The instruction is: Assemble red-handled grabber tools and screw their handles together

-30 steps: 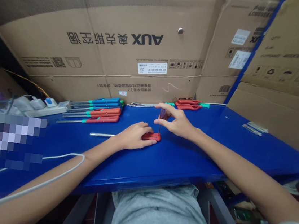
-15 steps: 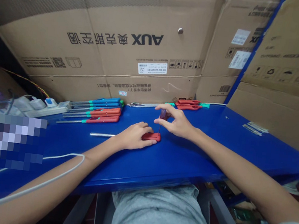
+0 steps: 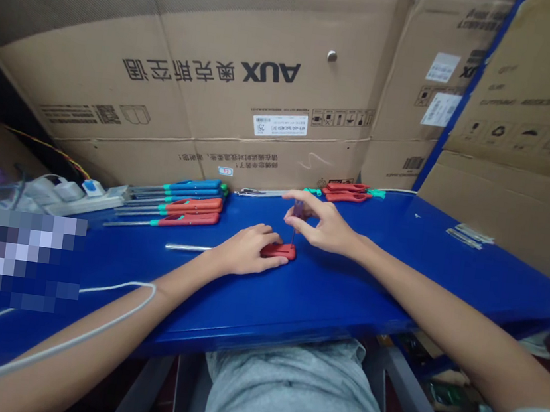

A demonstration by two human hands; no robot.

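Note:
On the blue table, my left hand (image 3: 252, 250) is closed over a long-nosed lighter with a red handle (image 3: 285, 252), pressing it flat. The lighter's metal tube (image 3: 187, 248) sticks out to the left from behind my wrist; its middle is hidden under the hand. My right hand (image 3: 325, 224) pinches a small screwdriver with a clear purple handle (image 3: 297, 209) between thumb and fingers. The screwdriver stands upright, its thin shaft reaching down to the right end of the red handle. Whether the tip sits in a screw is too small to tell.
Several blue and red lighters (image 3: 190, 203) lie at the back left, near a white power strip (image 3: 89, 203). Red handle parts (image 3: 347, 192) are at the back. Small clear strips (image 3: 470, 236) lie right. A white cable (image 3: 114, 286) crosses my left forearm. Cardboard (image 3: 201, 30) walls the back.
The fingers of my right hand have shifted slightly on the screwdriver handle, the index finger a little further left. My left hand and the lighter stay in place.

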